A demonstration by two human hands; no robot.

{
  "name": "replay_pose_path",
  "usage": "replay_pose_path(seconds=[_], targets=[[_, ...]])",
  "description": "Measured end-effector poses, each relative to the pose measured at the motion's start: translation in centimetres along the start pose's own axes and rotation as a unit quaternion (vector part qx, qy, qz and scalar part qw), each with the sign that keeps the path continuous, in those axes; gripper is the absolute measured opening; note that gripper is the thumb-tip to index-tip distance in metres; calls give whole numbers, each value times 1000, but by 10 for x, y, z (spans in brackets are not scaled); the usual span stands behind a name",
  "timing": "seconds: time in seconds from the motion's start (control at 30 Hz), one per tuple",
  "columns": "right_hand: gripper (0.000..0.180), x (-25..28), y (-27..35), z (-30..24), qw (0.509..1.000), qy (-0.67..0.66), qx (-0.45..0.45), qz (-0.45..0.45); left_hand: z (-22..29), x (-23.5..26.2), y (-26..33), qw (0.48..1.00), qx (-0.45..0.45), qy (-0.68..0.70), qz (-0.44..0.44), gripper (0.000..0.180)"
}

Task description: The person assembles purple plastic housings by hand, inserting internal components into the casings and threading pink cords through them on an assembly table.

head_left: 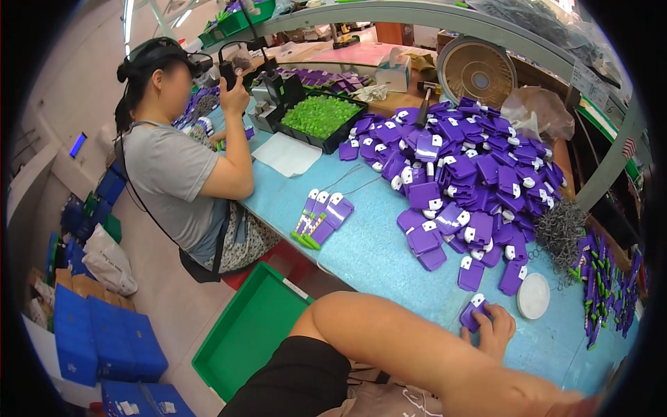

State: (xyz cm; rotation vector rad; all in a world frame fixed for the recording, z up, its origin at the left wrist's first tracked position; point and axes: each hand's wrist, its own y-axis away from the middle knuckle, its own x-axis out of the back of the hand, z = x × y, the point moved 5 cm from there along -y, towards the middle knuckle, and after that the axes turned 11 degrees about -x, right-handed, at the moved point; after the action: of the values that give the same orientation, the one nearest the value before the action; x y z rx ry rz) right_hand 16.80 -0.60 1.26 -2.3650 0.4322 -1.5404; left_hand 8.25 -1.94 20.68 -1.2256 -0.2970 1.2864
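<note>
In the head view my left forearm crosses the lower middle, and my left hand (pixel 524 396) lies at the bottom right, its fingers blurred and hidden. Behind that arm, my right hand (pixel 497 326) has its fingertips closed on a flat purple plastic case (pixel 474 316) with a white rounded end and dark dots. This case rests on the blue tabletop (pixel 375 271). A white round dish (pixel 533 295) stands just beyond my right hand. Farther off lies a large heap of similar purple cases (pixel 465 170), some spilling toward me.
Three purple cases with green-tipped strips (pixel 323 217) lie left of the heap. Metal chains (pixel 561 229) and purple-green strips (pixel 608 285) lie at right. A black tray (pixel 323 118) holds green pieces. A co-worker (pixel 187 153) sits at left, near a green bin (pixel 250 326).
</note>
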Motion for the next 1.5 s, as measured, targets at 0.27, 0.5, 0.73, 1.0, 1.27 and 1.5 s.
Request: replay_pose_path(seconds=[0.27,0.5,0.73,1.0,1.27,1.5], targets=[[36,-9,8,9,999,-6,46,-1,8,64,84,858,119,-499,-1,11],[38,-13,-9,-10,997,-67,18,19,36,67,36,570,157,-794,-142,24],[45,-1,-6,-1,994,-59,-95,-19,67,22,3,460,150,-837,-254,24],[42,1,-1,13,988,-127,-43,-81,68,88,101,524,284,-799,-82,42],[36,17,-1,-14,915,-375,-23,-146,-17,108,202,791,284,-418,344,78],[26,14,-13,-19,944,-301,-69,-118,-17,123,212,786,251,-354,439,62]])
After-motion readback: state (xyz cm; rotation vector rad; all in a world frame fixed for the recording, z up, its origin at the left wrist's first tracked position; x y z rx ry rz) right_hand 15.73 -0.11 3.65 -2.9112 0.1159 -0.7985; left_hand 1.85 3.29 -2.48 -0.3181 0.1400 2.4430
